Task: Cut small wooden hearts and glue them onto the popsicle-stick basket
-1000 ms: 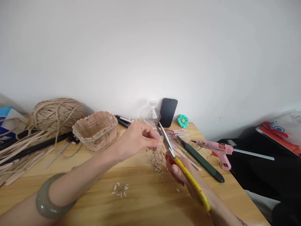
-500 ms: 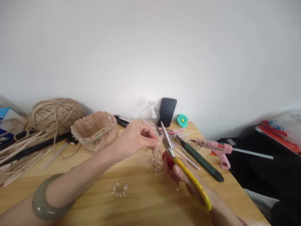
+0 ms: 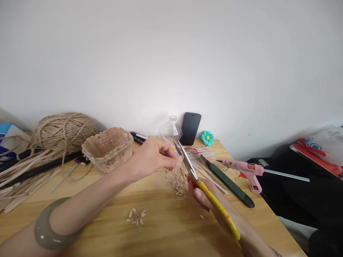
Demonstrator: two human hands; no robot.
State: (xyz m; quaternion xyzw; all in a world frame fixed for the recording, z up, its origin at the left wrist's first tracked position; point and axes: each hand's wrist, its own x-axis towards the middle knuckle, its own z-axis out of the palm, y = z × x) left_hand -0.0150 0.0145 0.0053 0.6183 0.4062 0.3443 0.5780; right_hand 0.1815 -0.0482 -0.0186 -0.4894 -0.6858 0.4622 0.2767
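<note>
Between thumb and fingertips, my left hand (image 3: 157, 157) pinches a short, thin piece of wooden craft stick (image 3: 180, 161). My right hand (image 3: 202, 196) grips a pair of yellow-handled scissors (image 3: 214, 201), whose blades point up and away, right beside the wood piece. The blades are slightly apart; whether they touch the wood I cannot tell. Beneath both hands lies a pile of small wood chips (image 3: 177, 182). Nearer to me, several cut wood pieces (image 3: 136, 217) lie in a small cluster on the wooden table (image 3: 107, 221).
To the left are a twine ball (image 3: 64, 132), a craft-stick basket (image 3: 109, 153) and loose wooden sticks (image 3: 29, 171). A phone (image 3: 191, 128) leans on the wall by a clear bottle (image 3: 171, 128) and a green flower (image 3: 207, 138). Rightward lie a dark green cutter (image 3: 230, 184) and pink glue gun (image 3: 250, 173).
The scissor blades have closed partway and shifted slightly left, and the handles have come together. My left hand with the wood piece has moved a little left.
</note>
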